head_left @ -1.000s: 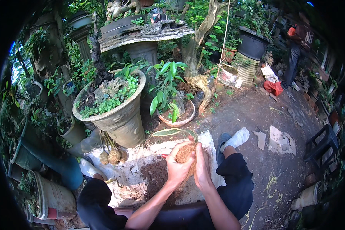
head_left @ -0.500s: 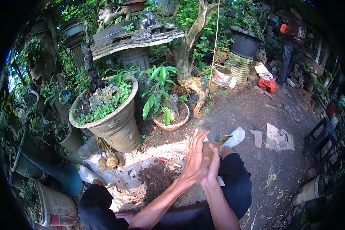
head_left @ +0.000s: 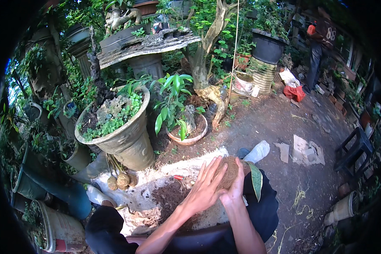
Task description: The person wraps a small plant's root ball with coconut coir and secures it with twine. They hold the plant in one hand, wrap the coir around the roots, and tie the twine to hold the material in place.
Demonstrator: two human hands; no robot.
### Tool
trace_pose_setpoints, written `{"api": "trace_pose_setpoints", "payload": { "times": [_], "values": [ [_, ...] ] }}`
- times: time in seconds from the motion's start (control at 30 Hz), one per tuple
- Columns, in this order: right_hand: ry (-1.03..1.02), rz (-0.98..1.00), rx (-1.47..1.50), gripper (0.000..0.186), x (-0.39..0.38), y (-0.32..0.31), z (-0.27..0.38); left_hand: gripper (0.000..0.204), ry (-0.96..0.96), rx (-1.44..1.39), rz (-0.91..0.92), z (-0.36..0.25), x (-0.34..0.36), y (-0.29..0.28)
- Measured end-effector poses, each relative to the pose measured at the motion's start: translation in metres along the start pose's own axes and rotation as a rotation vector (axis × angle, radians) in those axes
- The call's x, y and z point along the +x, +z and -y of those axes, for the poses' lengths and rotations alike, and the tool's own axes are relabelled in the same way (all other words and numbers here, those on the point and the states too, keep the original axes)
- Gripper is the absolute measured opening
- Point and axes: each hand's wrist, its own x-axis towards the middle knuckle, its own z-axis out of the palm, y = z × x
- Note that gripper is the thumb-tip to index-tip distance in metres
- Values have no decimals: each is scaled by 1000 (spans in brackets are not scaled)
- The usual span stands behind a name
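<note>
A brown fibre-wrapped ball (head_left: 227, 168) sits between my two hands, with a long yellow-edged green leaf (head_left: 255, 178) hanging down to its right. My left hand (head_left: 202, 187) lies open against the ball's left side, fingers stretched out. My right hand (head_left: 234, 190) cups the ball from the right and below, thumb up along it. Beyond my left hand, a small red object (head_left: 178, 177) lies on the soil-strewn white mat (head_left: 108, 181). Similar round balls (head_left: 122, 180) with long stems rest at the mat's back left.
Potted plants crowd the left, including a large concrete pot (head_left: 129, 152) and a shallow bowl (head_left: 186, 141). My legs frame the mat. Cardboard scraps (head_left: 305, 150), a black plastic stool (head_left: 353, 150) and a bucket (head_left: 340, 209) are at the right. A person (head_left: 317, 51) stands at the back right.
My left hand has gone from gripping to stretched fingers on the ball. The ball has turned, and its leaf has swung from pointing up and left to hanging down on the right.
</note>
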Motion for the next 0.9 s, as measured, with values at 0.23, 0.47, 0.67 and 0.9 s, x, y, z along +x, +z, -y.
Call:
{"api": "trace_pose_setpoints", "payload": {
  "times": [0.23,0.47,0.67,0.9],
  "values": [
    [129,104,109,31,2,-4,-10,67,119,46,-127,20,-13,1],
    [224,149,156,34,4,-12,-14,100,-252,-916,-424,20,-23,25],
    [292,100,111,33,-5,-4,-26,115,-373,-1246,-221,46,-36,23],
    [307,62,136,35,-11,3,-31,115,-481,-1374,-421,41,-41,28]
  ]
}}
